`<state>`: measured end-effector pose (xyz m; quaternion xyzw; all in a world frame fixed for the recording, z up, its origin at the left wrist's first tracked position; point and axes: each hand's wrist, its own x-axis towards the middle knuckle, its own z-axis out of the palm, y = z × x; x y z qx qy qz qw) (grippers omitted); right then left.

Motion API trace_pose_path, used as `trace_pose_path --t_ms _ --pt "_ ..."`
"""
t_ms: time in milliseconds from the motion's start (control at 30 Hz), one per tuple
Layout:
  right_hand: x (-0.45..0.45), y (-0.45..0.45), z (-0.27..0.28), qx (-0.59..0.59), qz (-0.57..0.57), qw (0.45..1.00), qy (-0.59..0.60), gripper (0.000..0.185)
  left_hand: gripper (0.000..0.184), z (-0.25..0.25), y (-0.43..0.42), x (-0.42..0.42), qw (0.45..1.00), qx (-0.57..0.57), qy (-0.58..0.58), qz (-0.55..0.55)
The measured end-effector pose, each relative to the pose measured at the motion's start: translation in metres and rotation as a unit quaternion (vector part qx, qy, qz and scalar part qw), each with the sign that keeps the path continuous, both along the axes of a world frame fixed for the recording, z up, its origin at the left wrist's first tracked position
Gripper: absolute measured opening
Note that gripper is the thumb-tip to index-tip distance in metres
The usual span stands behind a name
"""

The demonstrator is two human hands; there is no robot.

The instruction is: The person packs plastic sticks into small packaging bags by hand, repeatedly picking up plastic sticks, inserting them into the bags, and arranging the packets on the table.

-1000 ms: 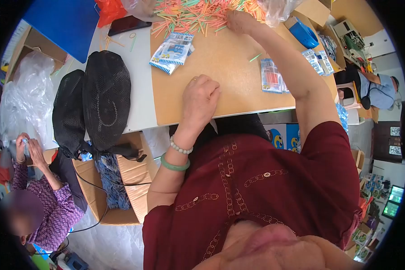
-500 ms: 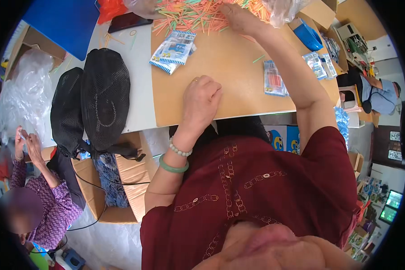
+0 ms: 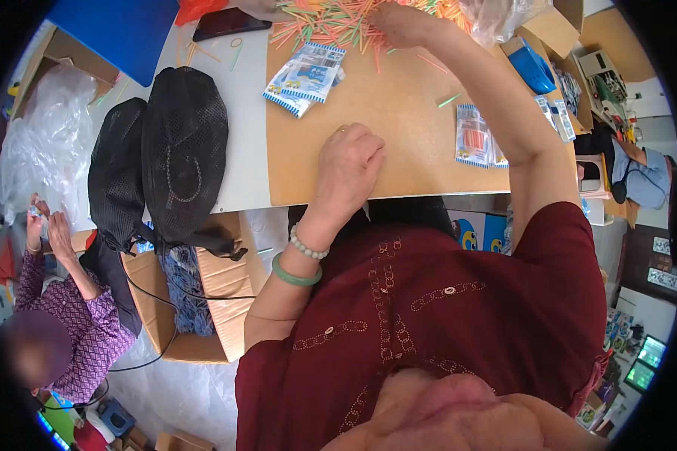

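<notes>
Black mesh bag [image 3: 186,143] overhanging tabletop [image 3: 250,128] near edge, left; phone [image 3: 232,25] farther back; blue container [image 3: 532,66] by right edge; cardboard box [image 3: 222,267] below near edge.

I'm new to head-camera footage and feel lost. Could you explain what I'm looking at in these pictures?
No machine here: these are a person's bare hands. Every picture comes from one camera on that person's head, looking forward and down, so the table lies at the top. The right hand is at a pile of coloured sticks; whether it grips any is hard to tell. The left hand rests curled on the table, with nothing visible in it. Also there are printed packets, a phone and a black mesh bundle.
</notes>
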<state>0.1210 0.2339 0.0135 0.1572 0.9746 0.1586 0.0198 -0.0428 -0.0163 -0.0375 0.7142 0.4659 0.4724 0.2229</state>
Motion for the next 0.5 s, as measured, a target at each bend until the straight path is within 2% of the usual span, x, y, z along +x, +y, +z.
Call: trace_pose_path --t_ms 67,100,200,500 --pt "0.004 0.000 0.001 0.018 0.118 0.992 0.042 0.026 0.003 0.000 0.000 -0.001 1.000 -0.002 -0.001 0.003" --pt "0.002 0.001 -0.002 0.017 0.120 0.992 0.040 0.026 0.003 -0.001 0.001 -0.001 1.000 -0.004 -0.003 0.004" --pt "-0.004 -0.005 -0.012 0.006 -0.183 0.983 -0.033 0.024 0.003 -0.002 0.000 0.001 1.000 -0.011 0.001 0.001" --pt "0.016 0.058 -0.079 -0.042 -0.173 0.982 0.059 0.023 0.004 -0.001 0.001 0.002 1.000 -0.008 0.015 0.006"
